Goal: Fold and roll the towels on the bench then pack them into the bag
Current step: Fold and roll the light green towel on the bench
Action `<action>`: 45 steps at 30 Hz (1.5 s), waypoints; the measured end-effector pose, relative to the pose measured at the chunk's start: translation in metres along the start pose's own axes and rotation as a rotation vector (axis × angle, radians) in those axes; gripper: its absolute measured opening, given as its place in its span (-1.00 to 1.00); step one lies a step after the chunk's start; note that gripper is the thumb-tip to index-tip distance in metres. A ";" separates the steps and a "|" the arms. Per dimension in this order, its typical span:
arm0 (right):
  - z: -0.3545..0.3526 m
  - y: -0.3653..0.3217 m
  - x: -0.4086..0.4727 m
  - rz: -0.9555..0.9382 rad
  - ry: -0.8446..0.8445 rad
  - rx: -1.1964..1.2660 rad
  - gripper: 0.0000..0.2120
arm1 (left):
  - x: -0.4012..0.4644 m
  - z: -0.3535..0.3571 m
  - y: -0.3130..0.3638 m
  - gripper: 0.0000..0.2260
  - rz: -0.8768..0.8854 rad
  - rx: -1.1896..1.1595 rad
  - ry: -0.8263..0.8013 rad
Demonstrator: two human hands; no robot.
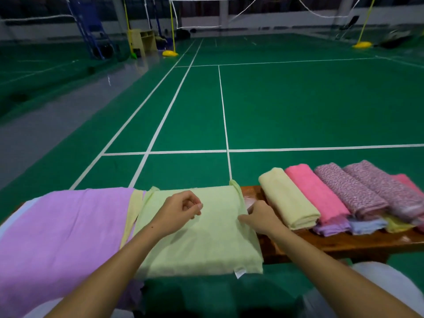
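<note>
A light green towel [206, 244] lies folded flat on the wooden bench [344, 244] in front of me. My left hand [181, 210] hovers over its middle with fingers loosely curled, holding nothing. My right hand [259, 216] pinches the towel's right edge. To the left lies a spread purple towel [64, 230] over a pale yellow one [133, 214]. On the right sit rolled towels: pale yellow [286, 198], pink [316, 193] and two speckled purple ones [348, 189]. No bag is in view.
Small folded lilac, blue and yellow cloths [358, 226] lie under the rolls at the bench's right. Beyond the bench stretches a green badminton court [298, 99] with white lines, nets and yellow posts [171, 52]. My knees are below the bench.
</note>
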State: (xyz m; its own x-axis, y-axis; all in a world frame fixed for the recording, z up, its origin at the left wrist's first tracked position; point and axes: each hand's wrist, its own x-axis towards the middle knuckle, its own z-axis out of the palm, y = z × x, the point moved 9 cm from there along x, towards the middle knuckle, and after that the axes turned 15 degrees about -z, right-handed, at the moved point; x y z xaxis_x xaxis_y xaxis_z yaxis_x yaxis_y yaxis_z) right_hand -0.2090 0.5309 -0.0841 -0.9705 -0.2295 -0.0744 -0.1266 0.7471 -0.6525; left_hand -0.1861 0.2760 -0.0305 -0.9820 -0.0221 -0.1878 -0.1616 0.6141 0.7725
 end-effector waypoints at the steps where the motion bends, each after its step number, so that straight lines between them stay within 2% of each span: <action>1: -0.001 -0.001 -0.002 -0.010 0.016 0.041 -0.83 | 0.000 0.008 0.002 -0.96 0.016 0.020 -0.029; 6: 0.003 -0.024 -0.011 -0.102 0.037 0.144 -0.91 | 0.016 0.044 0.018 -0.95 0.118 0.171 -0.131; 9: 0.016 -0.043 -0.009 -0.184 -0.031 0.150 -0.87 | 0.027 0.060 0.026 -0.76 0.150 0.216 -0.198; 11: 0.022 -0.052 -0.006 -0.235 -0.071 0.127 -0.83 | 0.031 0.072 0.029 -0.59 0.152 0.270 -0.340; 12: 0.024 -0.056 -0.005 -0.275 -0.082 0.134 -0.85 | 0.032 0.077 0.029 -0.57 0.155 0.309 -0.409; 15: 0.025 -0.065 -0.005 -0.391 -0.093 0.216 -0.79 | 0.038 0.079 0.022 -0.74 0.140 0.359 -0.488; 18: 0.025 -0.055 -0.008 -0.398 -0.095 0.296 -0.78 | 0.041 0.071 0.018 -0.83 0.102 0.290 -0.463; 23: 0.034 -0.024 -0.024 -0.314 -0.217 0.353 -0.87 | 0.044 0.046 0.019 -0.81 0.083 0.100 -0.363; 27: 0.029 -0.011 -0.040 -0.340 -0.217 0.388 -0.87 | 0.043 0.029 0.017 -0.84 0.071 0.028 -0.300; 32: 0.012 -0.013 -0.039 -0.408 -0.175 0.353 -0.94 | 0.036 0.024 0.020 -0.91 0.092 -0.006 -0.288; 34: 0.005 -0.016 -0.030 -0.429 -0.139 0.293 -0.91 | 0.035 0.022 0.022 -0.93 0.107 -0.018 -0.263; 38: -0.009 -0.028 -0.001 -0.463 -0.015 0.176 -0.89 | 0.032 0.017 0.023 -0.87 0.109 -0.083 -0.252; 41: -0.007 -0.034 0.022 -0.465 0.049 0.194 -0.86 | 0.031 0.014 0.021 -0.80 0.114 -0.109 -0.249; 45: 0.012 -0.039 0.047 -0.450 0.049 0.222 -0.92 | 0.027 0.008 0.016 -0.88 0.106 -0.186 -0.267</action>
State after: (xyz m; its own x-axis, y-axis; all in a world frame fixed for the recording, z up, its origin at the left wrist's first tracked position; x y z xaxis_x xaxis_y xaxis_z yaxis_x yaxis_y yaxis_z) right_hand -0.2471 0.4831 -0.0713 -0.8387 -0.4648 0.2838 -0.4937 0.4290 -0.7564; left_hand -0.2149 0.2912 -0.0278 -0.9378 0.2566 -0.2337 -0.0992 0.4470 0.8890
